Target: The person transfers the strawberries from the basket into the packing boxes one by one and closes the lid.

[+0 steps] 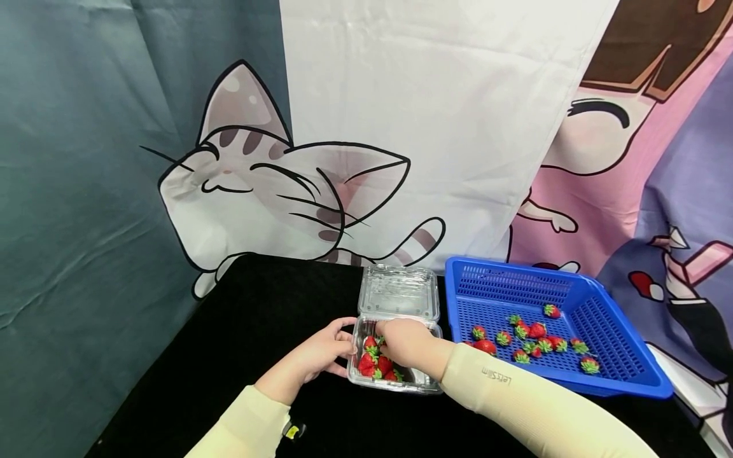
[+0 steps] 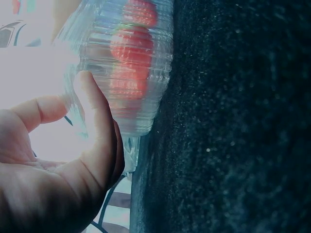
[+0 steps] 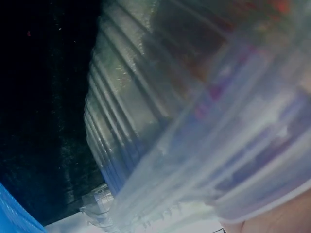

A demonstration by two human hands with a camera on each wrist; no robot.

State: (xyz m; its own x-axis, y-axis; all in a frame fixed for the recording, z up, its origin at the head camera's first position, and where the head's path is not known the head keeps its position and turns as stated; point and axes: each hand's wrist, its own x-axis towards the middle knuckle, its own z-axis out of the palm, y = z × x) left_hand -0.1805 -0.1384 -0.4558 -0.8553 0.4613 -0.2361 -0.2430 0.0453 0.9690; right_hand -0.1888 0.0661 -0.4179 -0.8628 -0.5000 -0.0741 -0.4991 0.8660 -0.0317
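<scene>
A clear plastic clamshell box [image 1: 395, 387] stands on the black cloth with its lid [image 1: 399, 294] folded back. Red strawberries [image 1: 369, 366] with green leaves lie in its left part. My left hand [image 1: 322, 351] holds the box at its left side, thumb at the rim and fingers against the ribbed outer wall, as the left wrist view also shows. My right hand [image 1: 411, 343] reaches down into the box beside the berries. Its fingertips are mostly hidden, and I cannot tell if they pinch a strawberry. The right wrist view shows the blurred box wall [image 3: 131, 92] close up.
A blue perforated basket [image 1: 630, 375] stands right of the box, with several loose strawberries [image 1: 537, 330] in it. Black cloth [image 1: 275, 299] covers the table. Behind hangs a printed curtain [image 1: 446, 114] with a cartoon cat.
</scene>
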